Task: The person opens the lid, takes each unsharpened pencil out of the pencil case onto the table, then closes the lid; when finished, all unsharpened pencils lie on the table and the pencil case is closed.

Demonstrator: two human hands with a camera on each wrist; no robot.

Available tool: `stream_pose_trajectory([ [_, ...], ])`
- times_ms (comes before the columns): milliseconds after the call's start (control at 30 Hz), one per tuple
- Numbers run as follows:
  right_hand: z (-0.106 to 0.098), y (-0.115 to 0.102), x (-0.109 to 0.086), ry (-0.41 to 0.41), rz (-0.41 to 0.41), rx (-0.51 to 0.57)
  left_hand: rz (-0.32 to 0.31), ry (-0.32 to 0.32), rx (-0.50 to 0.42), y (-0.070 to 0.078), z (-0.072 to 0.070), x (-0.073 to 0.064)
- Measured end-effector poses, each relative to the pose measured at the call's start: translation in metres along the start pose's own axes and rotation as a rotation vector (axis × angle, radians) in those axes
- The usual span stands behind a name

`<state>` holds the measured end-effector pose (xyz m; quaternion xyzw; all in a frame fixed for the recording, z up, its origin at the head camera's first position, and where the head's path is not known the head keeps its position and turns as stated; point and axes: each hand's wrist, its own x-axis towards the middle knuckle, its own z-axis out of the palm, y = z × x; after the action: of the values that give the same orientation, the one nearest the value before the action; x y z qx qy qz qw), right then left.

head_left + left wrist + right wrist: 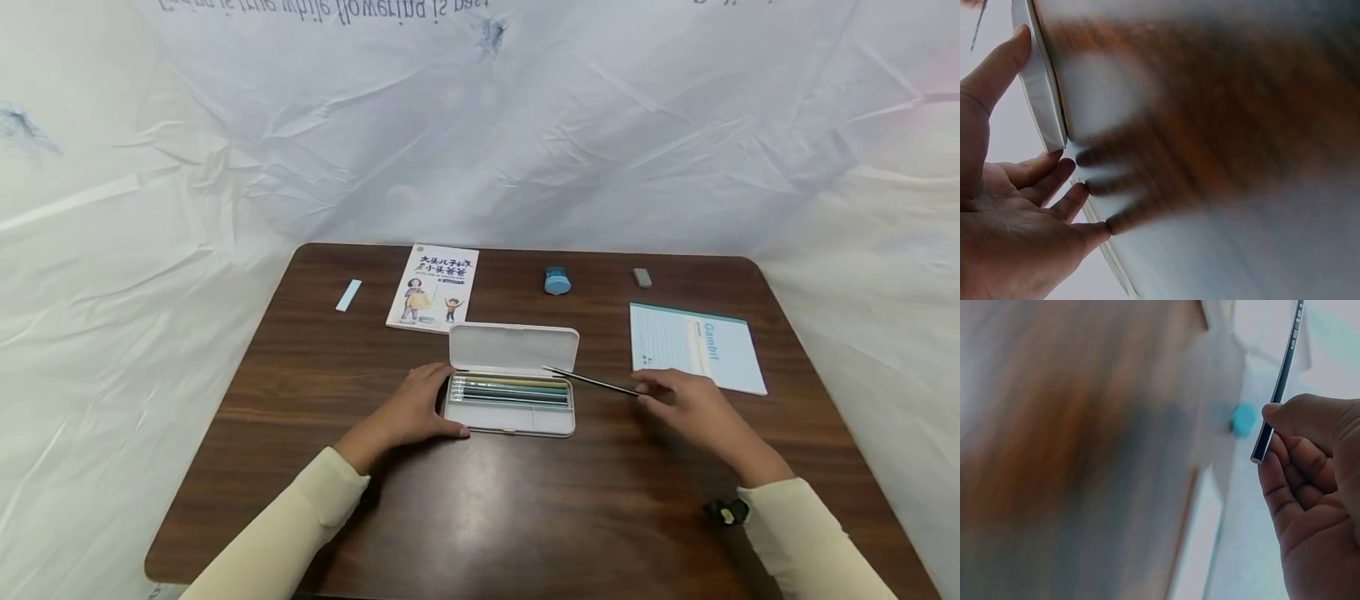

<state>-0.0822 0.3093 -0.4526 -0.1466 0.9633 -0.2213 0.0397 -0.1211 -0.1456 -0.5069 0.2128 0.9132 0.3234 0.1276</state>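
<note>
A white pencil case [510, 421] lies with its lid [513, 347] raised on the brown table. Several pencils [513, 392] rest side by side in its rear compartment; the front part shows bare. My left hand [416, 407] holds the case at its left end, thumb along the front side and fingers at the left corner, as the left wrist view shows too. My right hand [690, 408] pinches a dark pencil [1282, 381] near its flat end between thumb and fingers. The pencil slants leftward, and its far tip overlaps the lower right of the lid in the head view.
Behind the case lies a picture book [435, 287], with a pale blue strip [348, 295] left of it. A blue sharpener-like item [557, 282] and a grey eraser [642, 277] sit farther back. The Gambit notebook [693, 346] lies beyond my right hand. White sheeting [525, 150] surrounds the table.
</note>
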Motion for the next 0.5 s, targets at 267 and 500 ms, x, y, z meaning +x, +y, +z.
stream_pose_trajectory([
  [267, 0.007, 0.039, -0.020, -0.037, 0.083, -0.063, 0.009, 0.005, 0.022, 0.000, 0.000, 0.001],
  [500, 0.008, 0.042, -0.019, -0.050, 0.093, -0.072, 0.027, 0.012, 0.030, -0.007, 0.003, 0.004],
])
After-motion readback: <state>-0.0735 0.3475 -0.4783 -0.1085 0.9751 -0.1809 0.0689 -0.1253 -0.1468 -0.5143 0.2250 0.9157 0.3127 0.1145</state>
